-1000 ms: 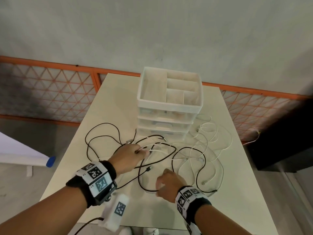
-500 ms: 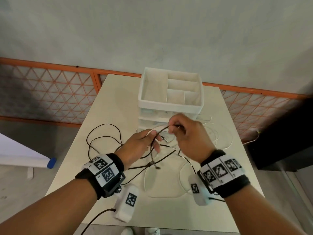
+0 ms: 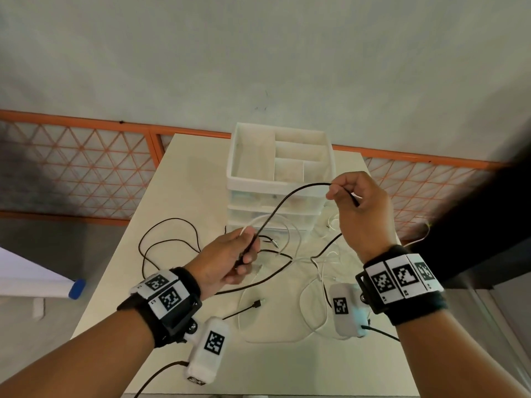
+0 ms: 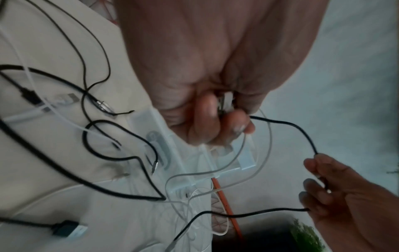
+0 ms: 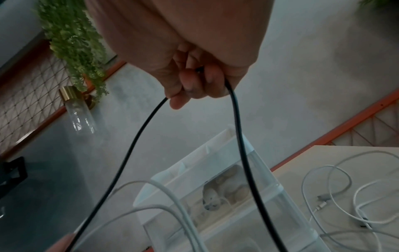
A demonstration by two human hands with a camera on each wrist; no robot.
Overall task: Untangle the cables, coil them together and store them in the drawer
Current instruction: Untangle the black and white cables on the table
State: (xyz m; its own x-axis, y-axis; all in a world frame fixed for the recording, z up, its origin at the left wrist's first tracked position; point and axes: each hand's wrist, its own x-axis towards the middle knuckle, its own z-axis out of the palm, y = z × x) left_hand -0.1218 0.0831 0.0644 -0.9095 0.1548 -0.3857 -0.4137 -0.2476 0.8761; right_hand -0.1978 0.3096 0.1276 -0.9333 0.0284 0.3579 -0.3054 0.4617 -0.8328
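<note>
Left hand (image 3: 230, 261): gripped black cable (image 3: 287, 198) at centre frame.
Right hand (image 3: 362, 208): pinched same cable, centre-right, raised.

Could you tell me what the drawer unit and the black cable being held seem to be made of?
The drawer unit looks like plastic: an opaque white matte top tray over translucent drawers whose contents show dimly through. The black cable, held between the left hand and right hand, appears rubber- or plastic-sheathed, smooth with a dull sheen; it bends in soft curves.
</note>
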